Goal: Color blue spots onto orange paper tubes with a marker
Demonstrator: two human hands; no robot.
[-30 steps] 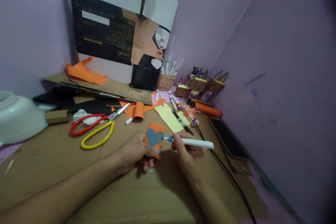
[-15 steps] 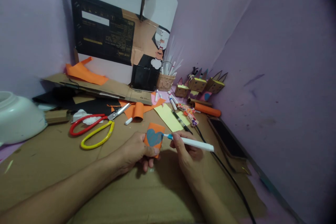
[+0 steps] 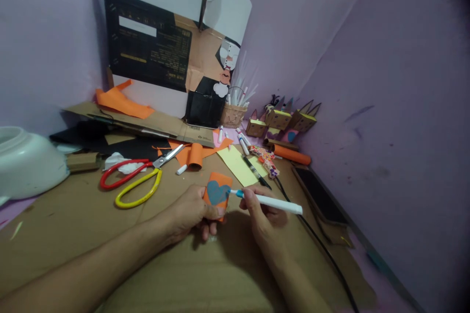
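In the head view, my left hand (image 3: 196, 210) grips a small piece of orange paper (image 3: 224, 181), thumb on its front face. A blue-grey heart (image 3: 217, 193) covers much of that face. My right hand (image 3: 266, 210) holds a white marker (image 3: 281, 203) with a blue tip section, pinched between thumb and fingers. The marker's tip touches, or nearly touches, the heart's right edge. Left of my hands lie scissors (image 3: 157, 171) with one red and one yellow handle, blades apart. A white marker cap (image 3: 181, 169) and an orange paper roll (image 3: 195, 156) are just beyond the orange piece.
A cardboard sheet (image 3: 165, 274) covers the table. At left stands a white bowl-like vessel (image 3: 29, 166). Behind are an open box (image 3: 150, 39), a basket of markers (image 3: 234, 115) and cardboard animal figures (image 3: 279, 120). Right of my hands are a glue gun (image 3: 266, 156), its black cable and a phone (image 3: 321, 198).
The whole view has shifted slightly, so everything appears a little further right. Both hands keep their hold, and the marker tip remains at the heart's right edge.
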